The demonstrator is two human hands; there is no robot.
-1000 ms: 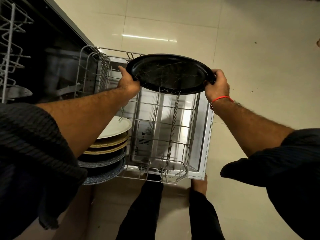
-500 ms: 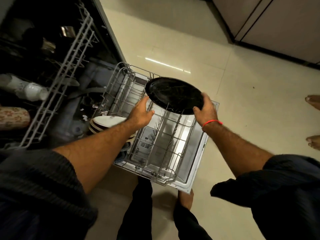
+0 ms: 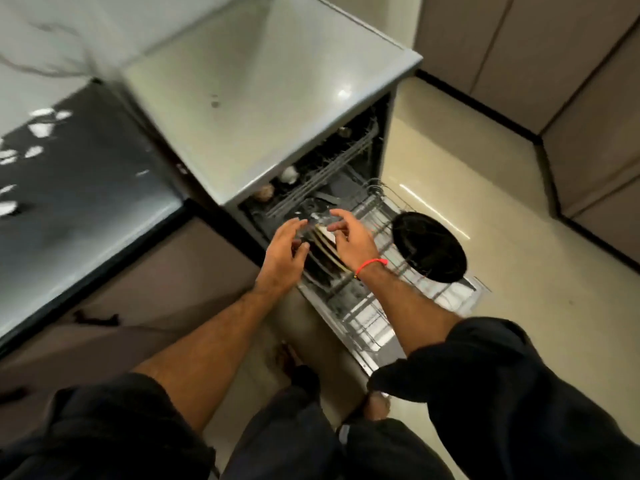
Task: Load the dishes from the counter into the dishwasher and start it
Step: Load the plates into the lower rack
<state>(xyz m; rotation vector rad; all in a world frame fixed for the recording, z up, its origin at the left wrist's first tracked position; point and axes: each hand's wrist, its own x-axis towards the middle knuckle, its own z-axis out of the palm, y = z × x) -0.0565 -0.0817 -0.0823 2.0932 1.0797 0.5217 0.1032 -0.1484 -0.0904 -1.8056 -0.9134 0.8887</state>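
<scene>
Black plate [image 3: 429, 249] racked, apart from right grip [image 3: 349, 237]

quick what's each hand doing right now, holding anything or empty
Left hand: open, fingers spread, holding nothing, above the stacked plates.
Right hand: open, fingers loosely spread, holding nothing; the black plate stands in the rack, apart from it.
</scene>
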